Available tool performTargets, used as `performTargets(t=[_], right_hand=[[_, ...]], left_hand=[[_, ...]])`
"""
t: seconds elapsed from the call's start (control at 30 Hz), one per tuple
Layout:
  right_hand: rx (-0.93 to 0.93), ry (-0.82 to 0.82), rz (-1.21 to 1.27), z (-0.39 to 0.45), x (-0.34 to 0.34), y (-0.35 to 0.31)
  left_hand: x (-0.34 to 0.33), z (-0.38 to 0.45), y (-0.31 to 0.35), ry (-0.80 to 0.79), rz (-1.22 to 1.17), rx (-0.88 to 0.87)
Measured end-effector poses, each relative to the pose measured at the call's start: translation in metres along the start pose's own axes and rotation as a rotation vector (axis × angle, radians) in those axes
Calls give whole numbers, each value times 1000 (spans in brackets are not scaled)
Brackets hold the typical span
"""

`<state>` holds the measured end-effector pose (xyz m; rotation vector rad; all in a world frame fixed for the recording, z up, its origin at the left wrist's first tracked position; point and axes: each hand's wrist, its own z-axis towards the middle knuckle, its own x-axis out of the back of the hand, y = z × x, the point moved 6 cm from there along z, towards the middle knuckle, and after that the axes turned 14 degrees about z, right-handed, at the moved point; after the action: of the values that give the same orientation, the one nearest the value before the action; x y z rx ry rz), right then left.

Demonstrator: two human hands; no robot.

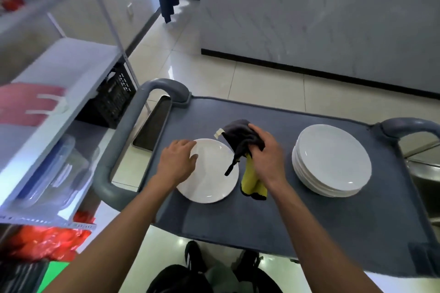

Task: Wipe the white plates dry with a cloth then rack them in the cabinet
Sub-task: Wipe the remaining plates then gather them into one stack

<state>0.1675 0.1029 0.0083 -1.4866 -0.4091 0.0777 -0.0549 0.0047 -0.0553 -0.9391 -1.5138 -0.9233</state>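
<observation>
1. The person stands at a grey plastic cart whose flat top (309, 216) serves as the worktop. A single round white ceramic plate (214, 173) lies flat on it at the left, and a stack of matching white plates (333, 162) sits well apart to the right.

2. The left hand (177, 163) rests on the near-left rim of the single plate, fingers spread and fairly straight, thumb lying over the plate's face. It looks to be steadying rather than lifting.

3. The right hand (266, 157) is clenched around a bunched dark grey and yellow cloth (240, 140). The cloth's yellow end trails onto the worktop just beside the plate, and a dark loop hangs over the plate's right edge.

4. My reading is that the wipe of this plate is about to start. To do it well, spread the cloth flatter under the palm so more fabric meets the surface.

5. Keep the left hand pressing the rim so the plate does not skate, then tilt it up to reach the underside.

6. Work from the centre outward, finishing round the rim where water gathers.

7. I cannot tell from here whether the plate is wet; the glare hides it.

8. The white shelving unit (71, 74) at the left is blurred, and no plate rack is visible.
</observation>
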Motion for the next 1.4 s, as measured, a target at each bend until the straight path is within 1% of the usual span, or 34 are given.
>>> performTargets(t=[0.17,0.33,0.43,0.67,1.0,1.1,1.4], right_hand=[[-4,-52,7,2,-33,3],[10,-85,-15,-1,-51,7],[4,-100,-21,-2,-58,12],[12,-116,-20,-3,-67,20],[30,-118,-33,-5,-66,30],[10,-112,-30,-7,-67,37],[-50,-121,-25,-15,-82,58]], left_hand=[[-12,-7,-34,-53,-70,105],[-26,-11,-45,-110,-123,156],[-32,-12,-47,-128,-158,180],[-41,-9,-48,-160,-156,258],[-43,-4,-49,-159,-263,369],[-43,-4,-50,-165,-279,395],[-38,-6,-45,-185,-226,414]])
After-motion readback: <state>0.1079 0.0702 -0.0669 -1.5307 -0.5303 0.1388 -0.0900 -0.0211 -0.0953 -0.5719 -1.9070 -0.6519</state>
